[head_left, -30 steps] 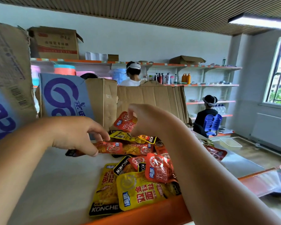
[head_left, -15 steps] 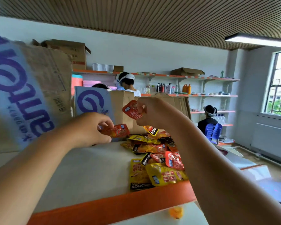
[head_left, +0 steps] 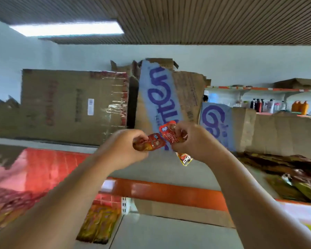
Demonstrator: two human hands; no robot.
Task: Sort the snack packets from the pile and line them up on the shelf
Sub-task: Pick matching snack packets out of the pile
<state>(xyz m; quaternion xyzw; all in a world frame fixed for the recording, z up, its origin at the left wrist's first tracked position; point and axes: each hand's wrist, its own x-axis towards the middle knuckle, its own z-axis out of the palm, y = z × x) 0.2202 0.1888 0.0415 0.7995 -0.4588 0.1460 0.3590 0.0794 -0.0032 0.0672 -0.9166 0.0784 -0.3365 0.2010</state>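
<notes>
Red packet (head_left: 152, 143) lies crosswise, pinched in my left hand (head_left: 122, 151); my right hand (head_left: 199, 141) grips an upright packet (head_left: 170, 133) just beside. The lined row (head_left: 39, 169) sits leftward, nearer my left.

I think this is a small shop or its store room. A long shelf (head_left: 169, 192) with an orange front edge runs in front of me. Big cardboard boxes (head_left: 70, 105) stand along its back edge. Snack packets (head_left: 303, 186) lie heaped at its right end. Bottles (head_left: 258, 105) and orange jugs (head_left: 300, 107) sit on wall shelves (head_left: 241, 89) far behind.
</notes>
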